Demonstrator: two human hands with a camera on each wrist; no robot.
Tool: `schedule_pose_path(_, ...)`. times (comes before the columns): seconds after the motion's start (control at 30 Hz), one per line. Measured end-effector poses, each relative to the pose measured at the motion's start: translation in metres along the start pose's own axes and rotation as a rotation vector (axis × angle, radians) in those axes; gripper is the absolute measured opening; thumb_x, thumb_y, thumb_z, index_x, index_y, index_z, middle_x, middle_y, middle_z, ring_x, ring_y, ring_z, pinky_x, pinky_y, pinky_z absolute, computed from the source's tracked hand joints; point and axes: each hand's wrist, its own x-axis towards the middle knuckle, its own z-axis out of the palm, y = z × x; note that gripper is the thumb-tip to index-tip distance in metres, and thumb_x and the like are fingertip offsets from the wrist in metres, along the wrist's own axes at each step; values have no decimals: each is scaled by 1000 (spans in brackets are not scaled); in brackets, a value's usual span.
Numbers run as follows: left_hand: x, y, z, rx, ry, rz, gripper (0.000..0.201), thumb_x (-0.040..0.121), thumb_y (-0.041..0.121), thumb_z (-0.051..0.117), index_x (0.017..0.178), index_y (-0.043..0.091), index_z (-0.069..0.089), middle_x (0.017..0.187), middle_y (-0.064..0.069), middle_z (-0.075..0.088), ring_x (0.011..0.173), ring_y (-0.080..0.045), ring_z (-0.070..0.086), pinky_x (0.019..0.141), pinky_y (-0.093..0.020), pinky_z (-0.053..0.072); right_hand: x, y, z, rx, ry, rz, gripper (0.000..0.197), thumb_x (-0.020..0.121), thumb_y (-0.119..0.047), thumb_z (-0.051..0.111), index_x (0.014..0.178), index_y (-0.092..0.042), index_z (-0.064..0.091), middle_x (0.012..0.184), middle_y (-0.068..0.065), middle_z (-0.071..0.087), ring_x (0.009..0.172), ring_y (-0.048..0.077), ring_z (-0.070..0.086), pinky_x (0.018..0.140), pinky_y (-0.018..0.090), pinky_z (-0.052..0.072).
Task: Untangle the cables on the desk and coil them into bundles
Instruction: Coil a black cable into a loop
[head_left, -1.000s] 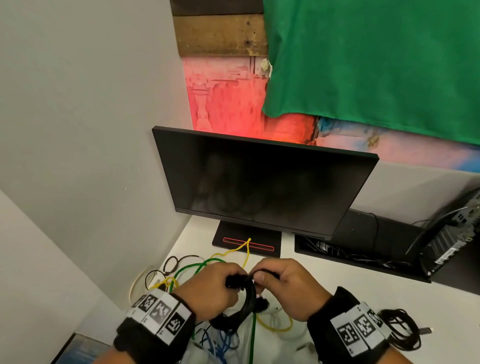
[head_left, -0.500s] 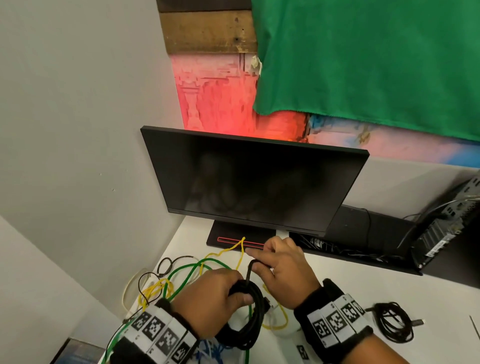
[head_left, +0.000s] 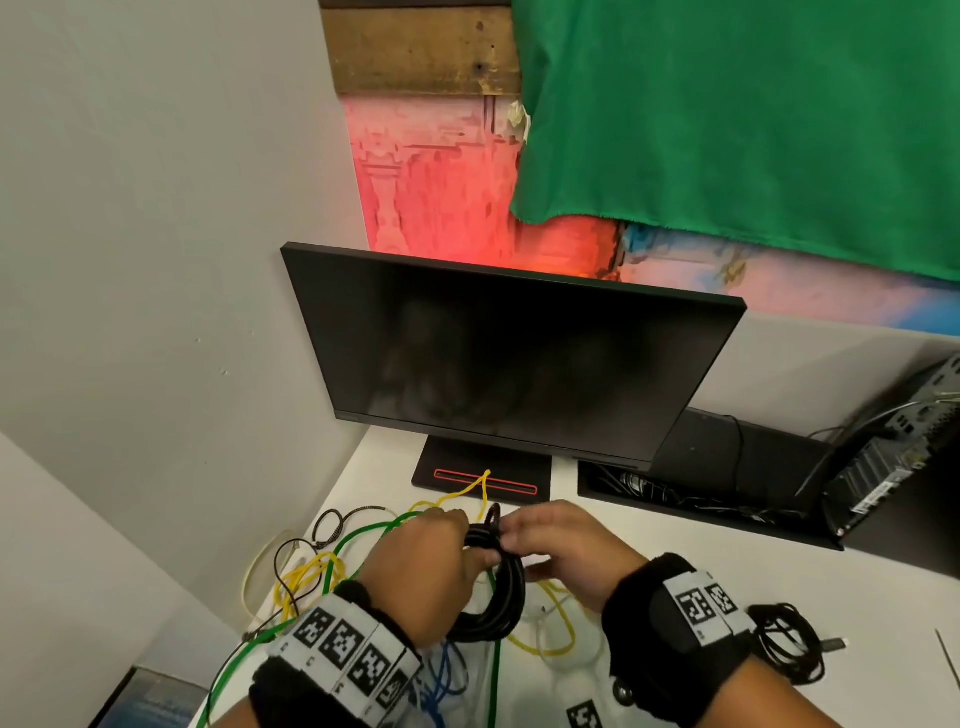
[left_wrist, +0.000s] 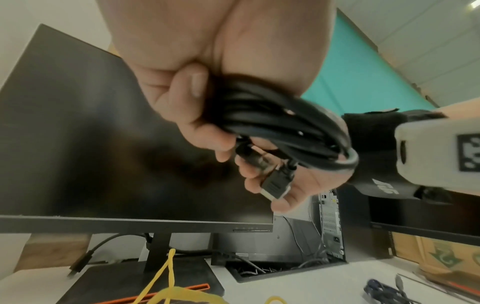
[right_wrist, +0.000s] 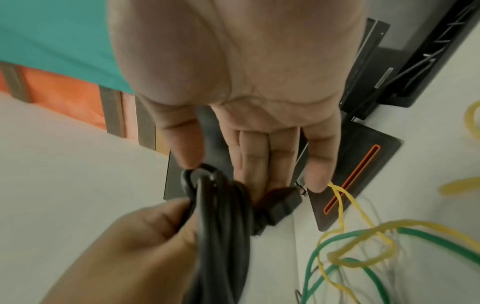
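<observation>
the left hand (head_left: 423, 571) is wrapped around the top of a black cable coil (head_left: 501, 587), fingers curled over the stacked loops so that they cannot spring apart; the left wrist view shows the strands packed together under the thumb and fingers (left_wrist: 182, 115). the coil hangs from that grip above the near edge of the desk (head_left: 675, 545), in front of the monitor base (head_left: 480, 480), lifted clear so the loose end can pass round it without catching on the other cables.

the right hand (head_left: 563, 548) works at the same spot from the other side. its fingers are mostly extended, and the thumb and fingertips (right_wrist: 187, 156) pinch a small bend of the black cable at the top of the coil, probably to tuck or wrap the tail around the bundle. the plug (left_wrist: 276, 184) lies against the fingers of the right hand; whether it is really gripped or only resting there is hard to tell from these angles.

under and left of the hands, toward the near left corner of the desk, the yellow cable (head_left: 311, 577), green cable (head_left: 363, 535) and blue cable (head_left: 441, 680) lie crossed over one another, not yet sorted. a thin black cable bundle (head_left: 784, 644) sits on the desk to the right of the right wrist, coiled and apart from the tangle, which keeps finished work away from the rest.
</observation>
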Motion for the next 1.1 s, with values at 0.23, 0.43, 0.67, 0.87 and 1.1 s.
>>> schedule_pose_path(0.23, 4, -9, 0, -157, 8, 24, 42, 90, 49, 57, 129, 36, 52, 116, 7, 57, 108, -14, 57, 90, -30, 48, -6, 6, 17, -226, 46, -20, 19, 62, -30, 66, 77, -20, 68, 73, -2, 61, 71, 13, 57, 73, 38, 46)
schedule_pose_path(0.43, 3, -12, 4, -472, -46, 94, 8, 91, 34, 59, 98, 38, 63, 83, 16, 72, 76, 0, 65, 74, -23, 52, -9, -4, 11, -554, 100, -128, 20, 84, -11, 57, 84, -31, 59, 88, -7, 60, 78, 8, 58, 72, 27, 51)
schedule_pose_path(0.67, 2, -9, 20, -994, -77, -113, 35, 94, 36, 57, 64, 19, 63, 55, 2, 61, 51, -9, 55, 56, -23, 44, -11, 2, 16, -649, 222, -176, 46, 57, -67, 71, 82, -33, 53, 85, -10, 63, 79, 6, 59, 67, 26, 48)
schedule_pose_path(0.87, 4, -20, 19, -1325, -193, -98, 26, 85, 36, 61, 82, 13, 72, 69, -9, 63, 63, -22, 59, 65, -31, 47, -15, 15, 22, -552, 495, -561, 37, 87, -57, 56, 117, -37, 60, 102, -21, 70, 95, 2, 64, 84, 20, 51)
schedule_pose_path(1.1, 10, -18, 4, -969, -227, -50, 25, 93, 24, 63, 115, 32, 58, 79, -8, 73, 76, -27, 72, 58, -28, 53, -14, 21, 19, -766, 627, -710, 30, 98, -43, 45, 112, -24, 64, 90, -7, 72, 81, 11, 64, 70, 29, 55)
